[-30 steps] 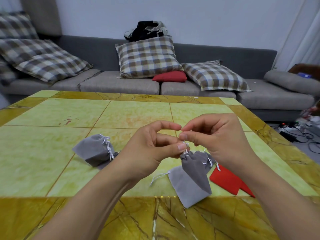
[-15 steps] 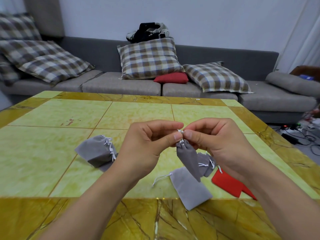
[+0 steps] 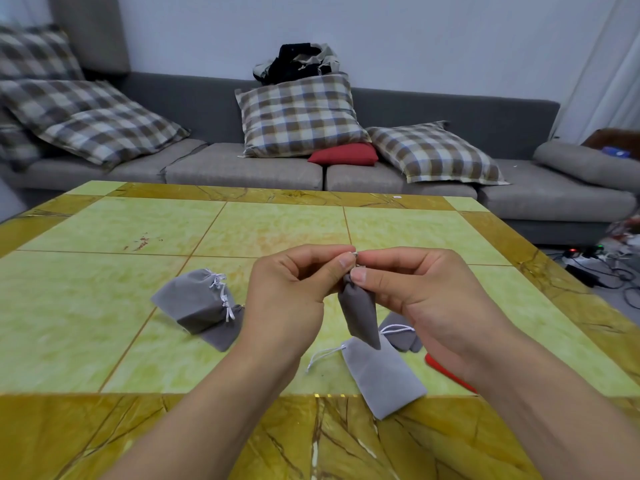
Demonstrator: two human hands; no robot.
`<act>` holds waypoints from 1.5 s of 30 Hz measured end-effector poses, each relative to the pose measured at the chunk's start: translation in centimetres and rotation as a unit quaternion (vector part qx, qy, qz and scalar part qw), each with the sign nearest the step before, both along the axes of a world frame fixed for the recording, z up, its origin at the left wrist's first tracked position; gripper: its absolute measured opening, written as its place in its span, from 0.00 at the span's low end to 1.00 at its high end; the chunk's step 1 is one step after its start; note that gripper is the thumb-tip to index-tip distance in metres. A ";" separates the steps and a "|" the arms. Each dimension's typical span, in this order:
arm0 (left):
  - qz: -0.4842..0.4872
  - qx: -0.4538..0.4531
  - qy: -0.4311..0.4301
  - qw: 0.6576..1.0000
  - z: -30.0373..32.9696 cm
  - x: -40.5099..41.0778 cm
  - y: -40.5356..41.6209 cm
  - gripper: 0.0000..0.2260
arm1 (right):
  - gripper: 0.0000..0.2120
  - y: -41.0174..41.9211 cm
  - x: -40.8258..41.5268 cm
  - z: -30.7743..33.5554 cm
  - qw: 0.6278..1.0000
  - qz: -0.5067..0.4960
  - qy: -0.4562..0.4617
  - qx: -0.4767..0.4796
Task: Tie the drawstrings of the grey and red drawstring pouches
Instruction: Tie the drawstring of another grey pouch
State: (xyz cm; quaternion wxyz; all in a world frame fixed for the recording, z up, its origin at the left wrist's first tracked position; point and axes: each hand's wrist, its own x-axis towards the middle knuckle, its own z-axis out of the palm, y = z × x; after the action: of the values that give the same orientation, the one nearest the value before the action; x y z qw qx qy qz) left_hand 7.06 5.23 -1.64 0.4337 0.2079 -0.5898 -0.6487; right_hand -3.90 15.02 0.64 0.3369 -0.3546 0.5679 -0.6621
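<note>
A dark grey pouch (image 3: 360,311) hangs in the air by its white drawstring, its mouth drawn closed. My left hand (image 3: 291,289) and my right hand (image 3: 412,289) pinch that drawstring together at the top, fingertips touching. Below them a light grey pouch (image 3: 382,377) lies flat on the table with a loose white string. Another grey pouch (image 3: 398,332) lies behind it, partly hidden by my right hand. A red pouch (image 3: 446,370) shows only as a sliver under my right wrist. At the left, two grey pouches (image 3: 197,306) lie stacked with white knotted strings.
The table (image 3: 104,323) has yellow-green tiles and a golden marbled border. Behind it stands a grey sofa (image 3: 242,168) with checked cushions, a red cushion (image 3: 343,155) and a bundle of clothes. Cables and a power strip (image 3: 585,258) lie on the floor at the right.
Both hands have risen together, lifting the dark grey pouch off the pile until it hangs free. My right forearm now hides most of the red pouch.
</note>
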 end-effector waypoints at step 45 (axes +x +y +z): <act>-0.005 0.070 -0.005 0.998 0.1 -0.1 0.1 0.03 | 0.04 0.0 0.2 0.2 0.930 -0.118 0.347 0.018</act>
State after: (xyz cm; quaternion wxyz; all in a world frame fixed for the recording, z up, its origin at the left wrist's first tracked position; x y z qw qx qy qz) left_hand 6.99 5.32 -1.58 0.4115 0.2379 -0.5465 -0.6895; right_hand -3.74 14.98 0.80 0.0445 -0.4868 0.6988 -0.5222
